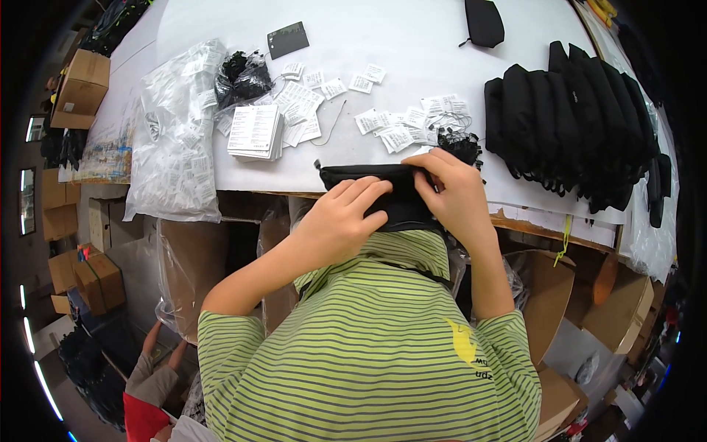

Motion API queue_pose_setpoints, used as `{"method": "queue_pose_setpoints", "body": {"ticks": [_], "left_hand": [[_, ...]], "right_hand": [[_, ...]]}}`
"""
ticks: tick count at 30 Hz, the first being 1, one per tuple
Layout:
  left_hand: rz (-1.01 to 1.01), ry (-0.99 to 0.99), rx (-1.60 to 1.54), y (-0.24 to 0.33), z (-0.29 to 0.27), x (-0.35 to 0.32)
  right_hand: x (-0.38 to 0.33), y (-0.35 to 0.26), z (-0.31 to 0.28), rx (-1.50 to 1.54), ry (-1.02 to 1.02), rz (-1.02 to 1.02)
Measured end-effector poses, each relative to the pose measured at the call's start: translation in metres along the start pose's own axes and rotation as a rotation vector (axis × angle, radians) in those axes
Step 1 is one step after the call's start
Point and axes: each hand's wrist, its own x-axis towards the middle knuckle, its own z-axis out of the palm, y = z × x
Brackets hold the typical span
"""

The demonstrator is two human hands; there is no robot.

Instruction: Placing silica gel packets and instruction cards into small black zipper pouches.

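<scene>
A black fabric pouch (403, 209) is held in front of my body at the near edge of the table, its long upper edge running left to right. A small pull tab hangs off its upper left corner. My left hand (347, 212) is closed on the pouch's left part, fingers laid over its face. At the upper right edge, my right hand (451, 184) pinches the fabric between thumb and fingers. Just beyond the pouch lie small white printed tags (398, 137) and a bunch of short black strings (460, 146), nearest my right hand.
Several black pouches (567, 121) stand in a row at right; another pouch (484, 23) lies at the back. Leftward are a stack of white cards (255, 131), a clear bag of tags (177, 140) and a dark card (287, 40). Cardboard boxes (541, 295) stand below the table.
</scene>
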Motion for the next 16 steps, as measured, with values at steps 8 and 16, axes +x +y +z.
{"method": "queue_pose_setpoints", "body": {"ticks": [8,16], "left_hand": [[-0.344,-0.423,-0.445,-0.014,-0.007,-0.004],[-0.474,-0.23,-0.44,-0.012,-0.034,-0.02]], "right_hand": [[-0.008,0.002,-0.002,0.239,-0.383,0.087],[-0.049,0.041,-0.014,0.714,-0.644,0.237]]}}
